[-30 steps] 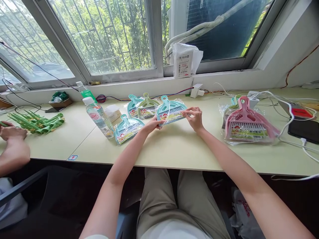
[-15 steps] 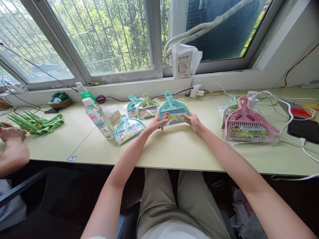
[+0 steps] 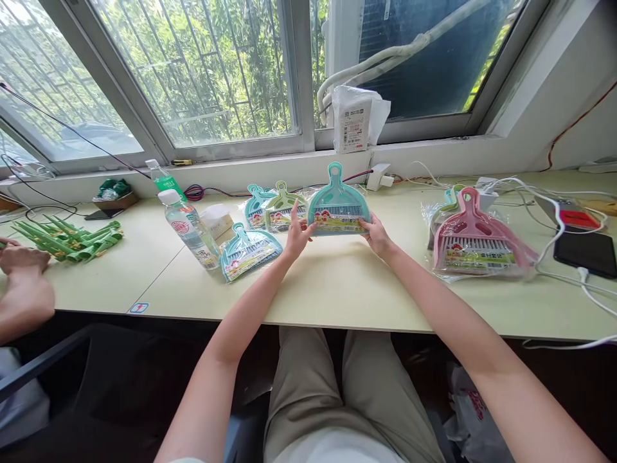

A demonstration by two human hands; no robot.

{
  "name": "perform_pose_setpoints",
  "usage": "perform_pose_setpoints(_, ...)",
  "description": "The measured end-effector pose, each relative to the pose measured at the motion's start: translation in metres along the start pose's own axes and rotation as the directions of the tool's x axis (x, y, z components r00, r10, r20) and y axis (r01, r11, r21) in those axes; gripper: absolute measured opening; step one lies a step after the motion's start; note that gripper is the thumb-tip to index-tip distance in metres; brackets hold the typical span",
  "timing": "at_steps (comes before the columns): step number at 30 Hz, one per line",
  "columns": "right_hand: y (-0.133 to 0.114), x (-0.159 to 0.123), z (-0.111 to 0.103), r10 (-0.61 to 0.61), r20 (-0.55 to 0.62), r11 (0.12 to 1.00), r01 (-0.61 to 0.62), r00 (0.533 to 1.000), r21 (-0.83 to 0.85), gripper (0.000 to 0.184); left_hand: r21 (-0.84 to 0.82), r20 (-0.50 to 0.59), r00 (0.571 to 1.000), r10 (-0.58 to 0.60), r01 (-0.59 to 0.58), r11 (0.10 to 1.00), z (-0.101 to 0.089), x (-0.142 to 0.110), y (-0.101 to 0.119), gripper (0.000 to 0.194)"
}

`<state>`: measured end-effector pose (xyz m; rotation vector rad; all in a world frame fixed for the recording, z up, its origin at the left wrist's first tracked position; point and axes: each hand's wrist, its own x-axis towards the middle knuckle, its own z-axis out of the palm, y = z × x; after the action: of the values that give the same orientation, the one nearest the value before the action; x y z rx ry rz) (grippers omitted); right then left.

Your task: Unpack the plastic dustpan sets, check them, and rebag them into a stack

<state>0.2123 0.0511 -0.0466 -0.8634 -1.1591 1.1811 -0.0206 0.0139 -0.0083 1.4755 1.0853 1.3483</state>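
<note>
Between my hands, a teal dustpan and brush set point(image 3: 339, 199) in clear wrap is held upright above the table, its label facing me. My left hand point(image 3: 297, 236) is at its lower left corner, thumb in front and index finger pointing up. My right hand point(image 3: 377, 235) grips the lower right corner. Just left of it stand a green set point(image 3: 284, 209) and a blue set point(image 3: 257, 202). Closer to me lies another blue set point(image 3: 249, 251), tilted beside a bottle. At the right, a pink set point(image 3: 475, 238) rests in front of a green one.
Two plastic bottles point(image 3: 190, 228) and a small box point(image 3: 216, 222) stand to the left. Farther left, another person's hand point(image 3: 24, 259) is by bundled green stalks point(image 3: 72, 238). White cables and a black phone point(image 3: 585, 249) lie on the right. A tissue pack point(image 3: 357, 122) sits on the sill.
The teal set has risen slightly, shifted a little right and turned more upright. My left index finger has lifted off to point up.
</note>
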Motion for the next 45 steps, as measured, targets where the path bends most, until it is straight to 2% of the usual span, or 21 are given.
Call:
perform_pose_setpoints(2,-0.001,-0.002,0.002,0.008,0.018,1.0,-0.008,1.0,-0.024,0.034,-0.042,-0.059,0.997,-0.049,0.047,0.998,-0.001,0.003,-0.003,0.082)
perform_pose_setpoints(5,-0.002,-0.004,0.008,0.044,0.028,0.999,-0.044,0.999,-0.011,0.033,-0.049,-0.11,0.989,-0.101,0.096,0.994,0.0,0.006,-0.006,0.07)
perform_pose_setpoints(8,-0.001,-0.008,0.017,0.075,0.041,0.997,-0.075,0.996,0.012,0.032,0.056,-0.163,0.985,-0.064,0.074,0.996,0.002,0.006,-0.009,0.051)
perform_pose_setpoints(11,0.0,-0.011,0.021,0.093,0.05,0.995,-0.094,0.994,0.016,0.033,0.162,-0.207,0.978,0.01,0.024,0.986,0.003,0.005,-0.011,0.044)
perform_pose_setpoints(13,0.0,-0.012,0.021,0.095,0.038,0.995,-0.096,0.995,0.015,0.034,0.199,-0.176,0.983,0.046,-0.01,0.98,0.001,0.004,-0.011,0.048)
perform_pose_setpoints(16,-0.002,-0.013,0.018,0.098,0.006,0.995,-0.098,0.995,0.005,0.033,0.228,-0.057,0.996,0.07,-0.055,0.972,-0.001,0.005,-0.012,0.066)
perform_pose_setpoints(18,-0.004,-0.013,0.017,0.096,0.002,0.995,-0.096,0.995,-0.003,0.032,0.216,-0.03,0.997,0.07,-0.062,0.974,-0.002,0.006,-0.014,0.07)
perform_pose_setpoints(23,-0.007,-0.013,0.018,0.088,0.049,0.995,-0.085,0.995,-0.05,0.032,0.116,-0.076,0.997,-0.01,0.019,0.993,-0.006,0.012,-0.02,0.035)
perform_pose_setpoints(27,-0.002,-0.014,0.018,0.069,0.054,0.983,-0.059,0.996,-0.173,0.044,0.214,-0.13,0.991,-0.034,0.062,0.975,-0.01,0.014,-0.023,0.027)
perform_pose_setpoints(31,0.003,-0.009,0.016,0.009,-0.033,0.952,-0.019,0.999,-0.304,0.063,0.364,-0.127,0.991,-0.031,0.076,0.928,-0.006,0.011,-0.024,0.03)
perform_pose_setpoints(35,-0.012,0.012,0.0,-0.047,-0.18,0.958,-0.007,0.983,-0.286,0.057,0.482,-0.134,0.991,0.007,0.059,0.874,-0.004,0.007,-0.017,0.035)
perform_pose_setpoints(37,-0.024,0.029,-0.017,-0.043,-0.274,0.971,-0.024,0.961,-0.236,0.048,0.599,-0.156,0.982,0.104,0.011,0.801,-0.009,0.007,-0.014,0.037)
perform_pose_setpoints(38,-0.03,0.039,-0.028,-0.014,-0.308,0.976,-0.053,0.951,-0.209,0.042,0.683,-0.144,0.976,0.164,-0.022,0.73,-0.013,0.008,-0.014,0.038)
perform_pose_setpoints(40,-0.038,0.056,-0.052,0.08,-0.37,0.954,-0.178,0.926,-0.241,0.03,0.848,-0.064,0.97,0.235,-0.072,0.526,-0.022,0.01,-0.017,0.04)
perform_pose_setpoints(41,-0.039,0.063,-0.063,0.093,-0.387,0.921,-0.227,0.917,-0.316,0.027,0.904,-0.011,0.975,0.222,-0.086,0.419,-0.027,0.01,-0.019,0.041)
perform_pose_setpoints(42,-0.038,0.069,-0.073,0.071,-0.404,0.852,-0.267,0.912,-0.451,0.025,0.94,0.037,0.983,0.177,-0.094,0.327,-0.03,0.011,-0.022,0.043)
perform_pose_setpoints(43,-0.037,0.072,-0.08,0.004,-0.401,0.735,-0.274,0.916,-0.62,0.025,0.961,0.07,0.991,0.113,-0.097,0.258,-0.033,0.011,-0.026,0.044)
perform_pose_setpoints(44,-0.033,0.074,-0.084,-0.086,-0.393,0.604,-0.266,0.916,-0.752,0.026,0.973,0.091,0.995,0.046,-0.099,0.21,-0.035,0.011,-0.029,0.045)
perform_pose_setpoints(45,-0.029,0.075,-0.084,-0.165,-0.371,0.51,-0.243,0.914,-0.825,0.029,0.979,0.105,0.994,-0.009,-0.102,0.177,-0.037,0.011,-0.031,0.046)
